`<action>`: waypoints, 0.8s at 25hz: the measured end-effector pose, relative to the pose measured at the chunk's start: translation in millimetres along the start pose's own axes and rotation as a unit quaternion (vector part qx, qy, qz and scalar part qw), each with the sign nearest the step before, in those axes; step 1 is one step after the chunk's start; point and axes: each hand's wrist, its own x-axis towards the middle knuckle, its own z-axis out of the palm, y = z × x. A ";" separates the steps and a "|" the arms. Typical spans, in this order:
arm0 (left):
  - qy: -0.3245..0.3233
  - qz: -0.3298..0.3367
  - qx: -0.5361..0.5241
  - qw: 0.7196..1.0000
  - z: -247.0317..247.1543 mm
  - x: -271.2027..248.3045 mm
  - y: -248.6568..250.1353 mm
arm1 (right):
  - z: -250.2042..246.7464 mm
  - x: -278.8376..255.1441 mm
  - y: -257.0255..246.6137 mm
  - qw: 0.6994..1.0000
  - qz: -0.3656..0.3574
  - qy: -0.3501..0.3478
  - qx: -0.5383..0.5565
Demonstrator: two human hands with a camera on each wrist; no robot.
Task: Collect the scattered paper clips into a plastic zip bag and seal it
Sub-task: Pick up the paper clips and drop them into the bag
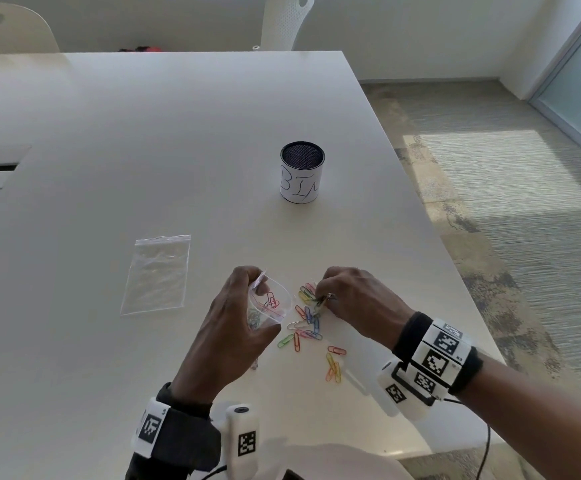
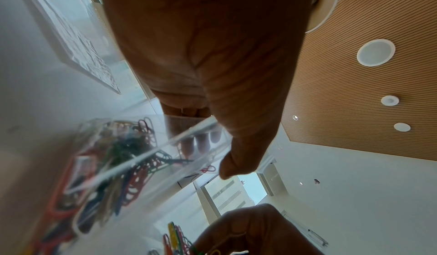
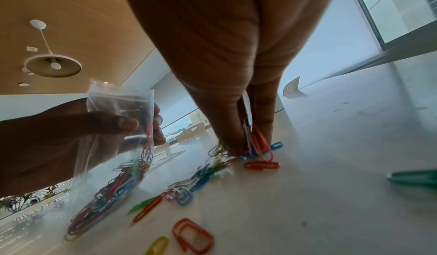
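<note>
I count two zip bags (image 1: 157, 273), one cup (image 1: 302, 173), two chairs (image 1: 284, 22), and roughly twenty loose paper clips (image 1: 311, 327) on my table; those inside one bag are too tangled to count.

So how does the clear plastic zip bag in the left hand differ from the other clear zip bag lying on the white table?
The clear plastic zip bag in the left hand is lifted and gripped with its mouth held open; the second clear zip bag lies flat on the white table, untouched. The held bag contains coloured paper clips; the flat one looks empty. Both are transparent with a zip strip along the top.
</note>
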 end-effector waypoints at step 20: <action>0.011 -0.023 -0.006 1.000 2.7 0.2 3.6 | -32.0 7.3 -81.8 0.933 0.049 0.095 0.345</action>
